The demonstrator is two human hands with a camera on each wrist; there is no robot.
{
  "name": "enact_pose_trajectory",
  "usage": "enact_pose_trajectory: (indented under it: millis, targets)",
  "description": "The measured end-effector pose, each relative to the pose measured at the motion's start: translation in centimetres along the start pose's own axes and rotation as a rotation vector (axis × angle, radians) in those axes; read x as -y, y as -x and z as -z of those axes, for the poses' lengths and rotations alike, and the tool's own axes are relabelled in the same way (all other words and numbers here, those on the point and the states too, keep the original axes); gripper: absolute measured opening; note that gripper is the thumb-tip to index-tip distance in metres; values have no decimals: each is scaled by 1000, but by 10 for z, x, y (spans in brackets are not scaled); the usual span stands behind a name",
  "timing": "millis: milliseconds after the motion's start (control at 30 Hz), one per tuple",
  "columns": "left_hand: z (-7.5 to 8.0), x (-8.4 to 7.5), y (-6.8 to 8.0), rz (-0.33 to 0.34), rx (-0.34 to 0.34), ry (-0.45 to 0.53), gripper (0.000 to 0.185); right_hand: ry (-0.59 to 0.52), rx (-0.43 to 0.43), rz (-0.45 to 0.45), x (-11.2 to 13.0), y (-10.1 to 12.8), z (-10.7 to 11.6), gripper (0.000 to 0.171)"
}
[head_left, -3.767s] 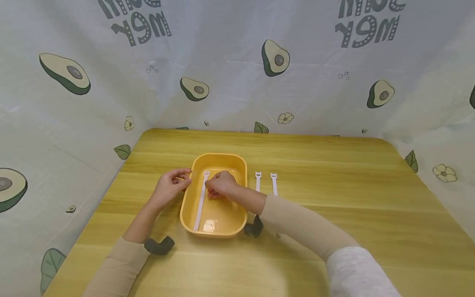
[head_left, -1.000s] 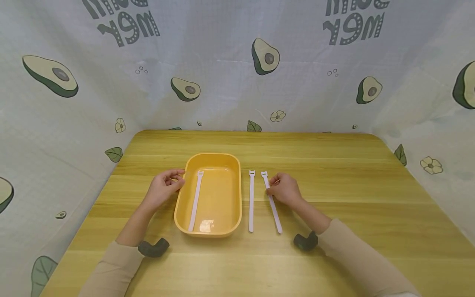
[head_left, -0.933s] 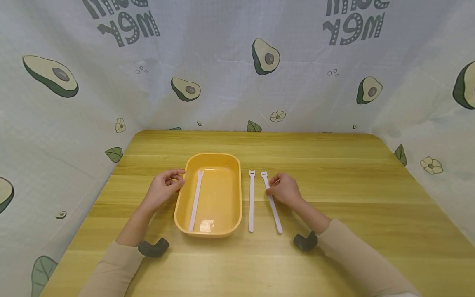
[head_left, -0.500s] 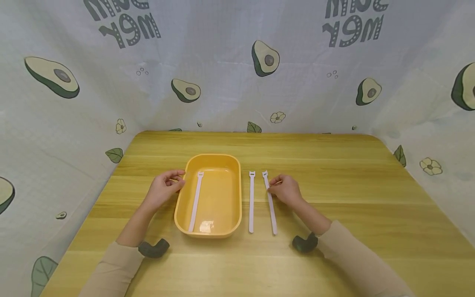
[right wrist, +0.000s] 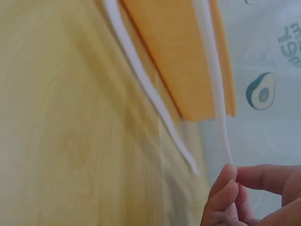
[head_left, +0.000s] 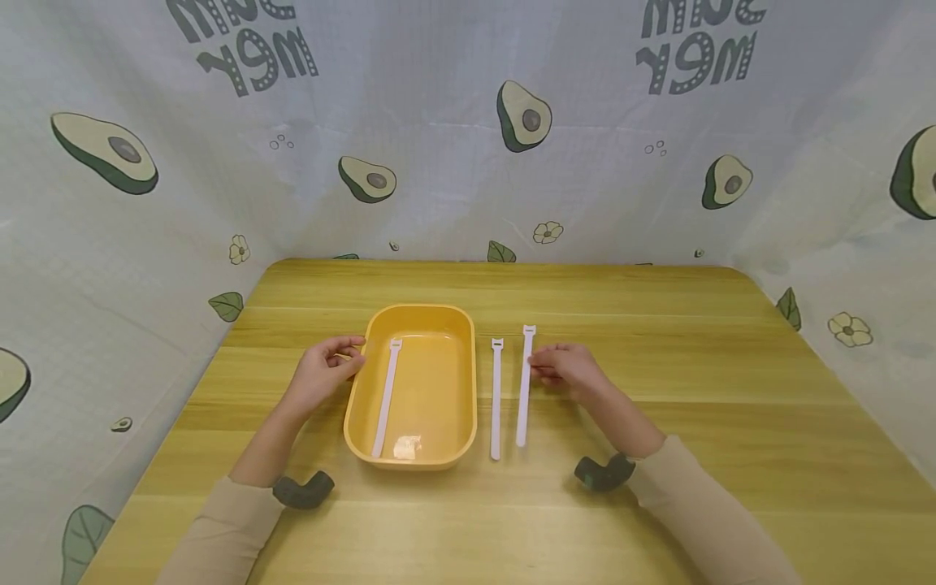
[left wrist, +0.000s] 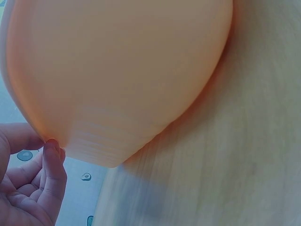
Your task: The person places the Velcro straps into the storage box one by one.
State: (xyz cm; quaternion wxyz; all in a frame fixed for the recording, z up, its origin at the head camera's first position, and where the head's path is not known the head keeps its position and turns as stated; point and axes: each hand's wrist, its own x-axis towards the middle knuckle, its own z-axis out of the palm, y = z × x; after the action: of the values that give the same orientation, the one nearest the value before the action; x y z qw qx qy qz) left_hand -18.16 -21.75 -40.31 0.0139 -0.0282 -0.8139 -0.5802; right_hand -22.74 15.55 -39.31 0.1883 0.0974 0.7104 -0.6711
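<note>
My right hand (head_left: 575, 370) pinches a white cable strap (head_left: 524, 398) near its slotted head. In the right wrist view that strap (right wrist: 215, 75) hangs from thumb and fingertips, raised off the table. A second white strap (head_left: 496, 406) lies lengthwise between it and a yellow rectangular tray (head_left: 435, 398). Inside the tray, a third strap (head_left: 386, 398) lies along the left side. My left hand (head_left: 322, 374) holds the tray's left wall; the left wrist view shows thumb and fingers (left wrist: 54, 165) pinching its rim.
The wooden table (head_left: 658, 341) carries all of this. A white curtain (head_left: 439, 106) printed with avocados stands behind it and at both sides. Dark curved pieces sit at the left wrist (head_left: 303, 491) and the right wrist (head_left: 604, 473).
The right hand has gone from inside the tray to the rightmost strap, which lay slanted on the table. Now that strap is lifted and turned more upright in view. The left hand stays at the tray.
</note>
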Motion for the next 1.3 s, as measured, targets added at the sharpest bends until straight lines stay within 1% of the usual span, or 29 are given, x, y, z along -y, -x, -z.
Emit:
enact_pose_trajectory:
  millis: [133, 233, 467, 700, 933, 1133, 1300]
  targets:
    - [0, 1, 0, 3, -1, -7, 33, -42, 46, 4, 4, 2, -4, 18]
    - [0, 1, 1, 2, 2, -12, 34, -46, 69, 18, 8, 3, -9, 21]
    - [1, 1, 0, 2, 1, -17, 34, -58, 87, 45, 16, 7, -26, 29]
    - [1, 2, -1, -4, 7, -12, 34, -81, 125, 48, 22, 10, -43, 24]
    - [1, 3, -1, -7, 8, -1, 34, -79, 156, 55, 30, 12, -58, 24]
    - [0, 2, -1, -13, 5, 1, 33, -94, 182, 62, 35, 13, -74, 16]
    - [1, 1, -1, -11, 2, -6, 33, -94, 196, 71, 39, 12, -87, 13]
